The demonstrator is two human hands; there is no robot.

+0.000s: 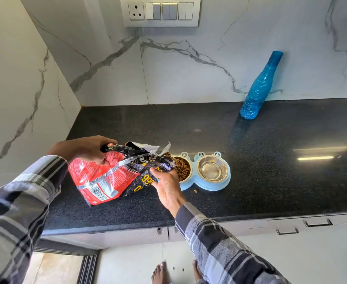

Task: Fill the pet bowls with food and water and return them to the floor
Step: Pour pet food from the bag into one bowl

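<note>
Now pouring kibble: food bag (107, 177) tipped on its side on the counter (271, 160), long axis running left to right, torn mouth at the right end over the near-left rim of the left bowl (184, 168). Left hand (86, 149) clenched on the bag's upper far edge; right hand (168, 187) pinching the lower lip of the mouth, touching the blue double feeder (206, 186). Left bowl well covered with brown kibble; right bowl (212, 168) bare steel, dry. One stray pellet (195, 190) on the counter just near of the feeder.

Judged next: water. Blue bottle (258, 87) upright against the far wall, far and right of the feeder, well apart from both hands; right hand nearer, but occupied. Bag to be righted and let go first.

Dark speckled stone, glossy, likely slick under a wet feeder. White marble-look walls meeting at a far-left corner, switch panel (160, 11) above, drawers under the near edge, pale floor (137, 263) and bare feet below.
</note>
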